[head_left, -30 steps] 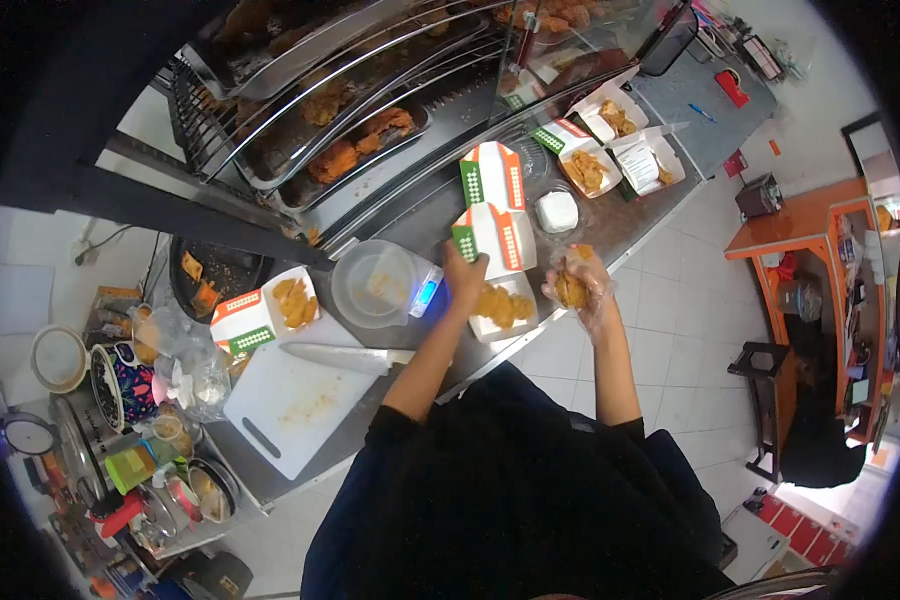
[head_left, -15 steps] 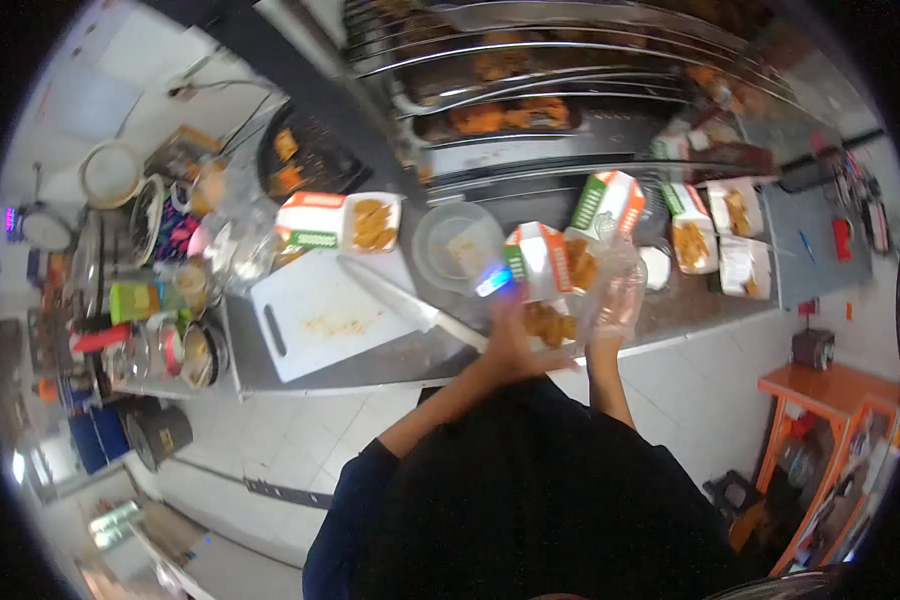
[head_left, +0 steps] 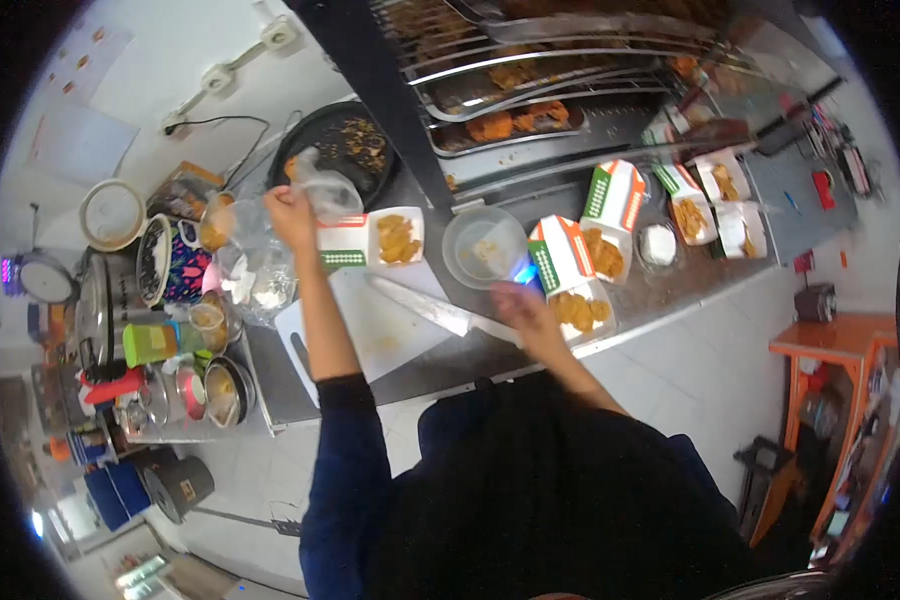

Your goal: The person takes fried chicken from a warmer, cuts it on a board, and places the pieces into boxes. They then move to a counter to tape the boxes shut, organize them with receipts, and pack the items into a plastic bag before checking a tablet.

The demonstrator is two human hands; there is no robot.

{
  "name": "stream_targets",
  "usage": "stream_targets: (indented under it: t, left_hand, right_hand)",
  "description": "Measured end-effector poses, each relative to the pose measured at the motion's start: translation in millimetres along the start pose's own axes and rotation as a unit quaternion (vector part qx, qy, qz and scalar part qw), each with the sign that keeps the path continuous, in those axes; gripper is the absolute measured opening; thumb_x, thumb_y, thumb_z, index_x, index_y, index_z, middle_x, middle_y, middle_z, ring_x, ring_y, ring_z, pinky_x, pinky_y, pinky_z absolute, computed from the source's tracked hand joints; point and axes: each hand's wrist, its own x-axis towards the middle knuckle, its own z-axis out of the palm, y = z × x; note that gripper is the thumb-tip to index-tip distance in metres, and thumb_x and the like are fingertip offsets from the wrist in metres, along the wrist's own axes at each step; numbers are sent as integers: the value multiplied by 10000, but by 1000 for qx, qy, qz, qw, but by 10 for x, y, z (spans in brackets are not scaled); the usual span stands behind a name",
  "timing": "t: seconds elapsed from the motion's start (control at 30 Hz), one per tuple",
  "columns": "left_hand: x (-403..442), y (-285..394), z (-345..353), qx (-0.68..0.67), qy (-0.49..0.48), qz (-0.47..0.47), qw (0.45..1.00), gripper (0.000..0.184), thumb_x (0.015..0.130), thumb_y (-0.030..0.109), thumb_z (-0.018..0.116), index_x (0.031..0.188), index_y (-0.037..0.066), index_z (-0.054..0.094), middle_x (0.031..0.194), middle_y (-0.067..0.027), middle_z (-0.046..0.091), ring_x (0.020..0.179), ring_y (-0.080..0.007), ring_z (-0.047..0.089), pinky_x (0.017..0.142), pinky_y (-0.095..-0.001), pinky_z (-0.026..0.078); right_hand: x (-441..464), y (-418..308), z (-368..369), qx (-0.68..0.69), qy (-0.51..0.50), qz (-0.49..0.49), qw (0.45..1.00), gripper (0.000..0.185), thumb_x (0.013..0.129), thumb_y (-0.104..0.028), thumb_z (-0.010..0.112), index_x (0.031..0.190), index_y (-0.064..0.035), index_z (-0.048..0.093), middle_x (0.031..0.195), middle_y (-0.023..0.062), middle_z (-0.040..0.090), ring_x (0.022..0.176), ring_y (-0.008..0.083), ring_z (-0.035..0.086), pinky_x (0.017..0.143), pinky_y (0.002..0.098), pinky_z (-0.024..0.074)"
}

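My left hand (head_left: 292,218) is pinched on a crumpled clear plastic film (head_left: 332,192), at the edge of a round black pan (head_left: 315,130); I judge it best lifted clear of the crumbs. My right hand (head_left: 532,318) is blurred by a glowing blue display (head_left: 526,270); I can't tell whether it grips anything. A white-orange-green carton (head_left: 342,238) of golden fried pieces sits beside my left forearm. Between my hands, a long steel knife (head_left: 425,305) crosses the white cutting board (head_left: 400,338), its pale handle towards my right.
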Motion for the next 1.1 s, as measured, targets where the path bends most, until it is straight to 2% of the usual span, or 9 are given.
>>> stream_targets:
  t: [0.07,0.13,0.2,0.27,0.4,0.53,0.67,0.8,1.1]
  left_hand:
    - [119,-287,-133,190,-165,33,967,291,790,234,635,877,-29,547,786,-202,582,733,-345,579,677,-417,446]
    - [-303,61,-323,257,-192,2,947,407,847,337,539,845,-69,568,803,-251,615,778,-364,619,707,-453,456]
    - [-817,-330,-413,228,-334,-149,902,522,925,410,390,803,-49,607,508,-150,558,547,-269,636,575,-398,503]
    - [-1421,-382,-373,34,-421,-414,806,590,922,520,369,939,-41,550,764,-148,596,619,-277,651,510,-368,546]
    - [-1882,-473,-8,-242,-261,-492,795,672,908,514,425,1225,-66,300,945,-210,550,641,-331,643,547,-381,574]
    - [-1788,-626,285,-150,-157,-413,884,557,940,372,415,1243,-68,255,910,-219,548,622,-315,638,501,-358,575]
    - [-1741,-873,338,-175,-183,-388,886,433,951,265,362,1240,-51,294,916,-226,549,600,-298,633,473,-349,571]
    - [-1775,-746,271,-138,-161,-348,913,369,960,201,319,1250,-28,320,952,-241,555,583,-294,633,467,-350,572]
    - [-1783,-612,-415,-144,-161,-275,937,431,979,223,303,1362,35,245,1222,-248,449,885,-321,626,568,-336,589]
  right_hand:
    - [-125,205,-468,-212,187,114,952,274,844,-125,572,1099,-27,567,1064,179,573,946,301,557,808,374,448]
    - [-322,419,-904,-476,354,-92,800,290,841,-224,590,1035,-9,583,934,190,606,812,342,579,724,403,461]
    - [-485,764,-1208,-457,347,18,819,315,846,-265,587,1001,9,584,882,207,609,793,358,586,712,416,460]
    - [-572,896,-1369,-415,300,101,853,342,851,-300,583,968,22,590,847,220,611,780,367,594,706,421,459]
    - [-516,954,-1333,-349,182,151,907,367,871,-332,561,908,31,603,828,235,608,782,362,607,709,411,459]
    - [-613,1050,-1227,-297,174,103,933,363,900,-330,522,881,21,610,773,216,615,754,317,625,699,402,468]
    - [-712,995,-1067,-173,183,287,924,353,921,-305,482,878,23,603,703,171,612,696,246,638,662,400,488]
    - [-652,1096,-1062,-365,180,70,911,275,907,-205,467,862,42,580,735,246,588,700,398,593,665,452,460]
    - [-50,487,-1489,-379,344,50,858,227,890,-169,482,879,20,606,859,271,587,790,410,582,716,487,454]
